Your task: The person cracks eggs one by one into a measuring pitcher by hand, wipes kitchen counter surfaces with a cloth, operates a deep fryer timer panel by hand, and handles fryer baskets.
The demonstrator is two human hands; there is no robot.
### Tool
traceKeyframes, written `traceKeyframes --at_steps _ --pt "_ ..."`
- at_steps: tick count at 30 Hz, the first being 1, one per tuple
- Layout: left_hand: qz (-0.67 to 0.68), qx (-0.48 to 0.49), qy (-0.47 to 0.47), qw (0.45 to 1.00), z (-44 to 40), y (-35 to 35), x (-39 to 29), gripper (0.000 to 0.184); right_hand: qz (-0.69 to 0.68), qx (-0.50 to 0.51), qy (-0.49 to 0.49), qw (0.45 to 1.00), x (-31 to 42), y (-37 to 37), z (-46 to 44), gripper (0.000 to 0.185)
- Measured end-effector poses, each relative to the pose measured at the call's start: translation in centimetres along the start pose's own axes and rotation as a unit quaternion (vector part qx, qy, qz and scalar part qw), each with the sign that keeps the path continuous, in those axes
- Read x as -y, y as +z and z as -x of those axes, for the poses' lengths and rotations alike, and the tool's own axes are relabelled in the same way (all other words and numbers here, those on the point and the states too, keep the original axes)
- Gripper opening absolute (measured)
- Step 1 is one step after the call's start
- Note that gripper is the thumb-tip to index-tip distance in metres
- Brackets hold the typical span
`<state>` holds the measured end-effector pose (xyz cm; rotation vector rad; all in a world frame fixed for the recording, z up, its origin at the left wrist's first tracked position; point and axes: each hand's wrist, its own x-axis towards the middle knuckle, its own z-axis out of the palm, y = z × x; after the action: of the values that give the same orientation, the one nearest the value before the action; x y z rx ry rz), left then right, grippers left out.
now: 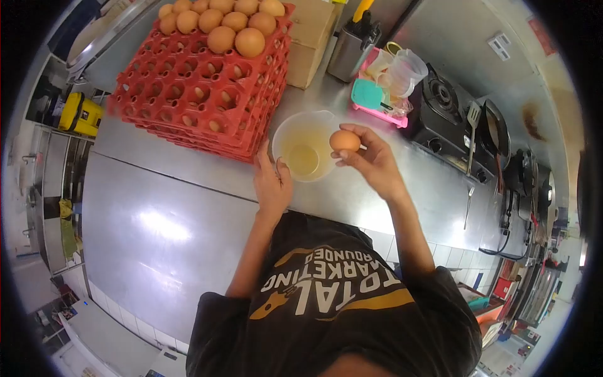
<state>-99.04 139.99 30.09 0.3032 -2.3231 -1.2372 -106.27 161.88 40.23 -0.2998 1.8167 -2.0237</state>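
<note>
My right hand [370, 157] pinches a brown egg [345, 141] between thumb and fingers, at the right rim of a translucent plastic bowl [319, 121]. The egg's visible shell looks whole. My left hand [273, 186] grips the bowl's left side, its fingers along the outer wall and its thumb at the rim. Pale yellowish liquid [303, 160] shows at the bottom of the bowl. Just left of the bowl rises a stack of red egg trays [188, 94], with several brown eggs [221, 39] on its far part.
A pink basket [383, 114] of plastic containers stands beyond the bowl, beside a black gas stove [440, 129] with a slotted turner [472, 135]. A cardboard box [309, 44] and a metal utensil holder [348, 53] are at the back. The steel counter [157, 251] extends left.
</note>
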Motion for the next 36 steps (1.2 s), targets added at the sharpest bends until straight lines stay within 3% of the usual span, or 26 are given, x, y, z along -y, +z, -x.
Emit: traceKeyframes --at_steps 1,3,4,7,11,13,36 --pt "-0.034 -0.023 0.076 0.996 -0.1 0.2 0.0 0.052 -0.002 -0.004 0.005 1.0 -1.4 -0.1 0.7 0.049" --pt "-0.03 0.0 0.08 0.996 0.1 0.6 0.2 0.057 0.254 -0.098 -0.131 0.953 -3.3 0.4 1.8 0.051" --pt "-0.023 0.017 0.085 0.996 0.1 0.7 0.1 0.062 0.371 -0.089 -0.184 0.906 -3.0 0.2 2.3 0.053" --pt "-0.019 0.041 0.026 0.999 -0.1 0.7 -0.5 0.062 0.366 -0.14 -0.23 0.891 -4.8 0.6 3.0 0.046" --pt "-0.033 0.043 0.05 0.997 -0.1 0.7 -0.6 0.063 0.384 -0.161 -0.242 0.876 -5.3 0.8 3.2 0.045" --pt "-0.031 0.064 0.005 0.997 -0.2 0.6 -0.8 0.063 0.403 -0.156 -0.258 0.864 -5.2 0.7 3.2 0.047" --pt "-0.044 0.064 0.022 0.997 -0.5 0.8 0.4 0.062 0.41 -0.146 -0.278 0.857 -5.4 1.0 2.9 0.052"
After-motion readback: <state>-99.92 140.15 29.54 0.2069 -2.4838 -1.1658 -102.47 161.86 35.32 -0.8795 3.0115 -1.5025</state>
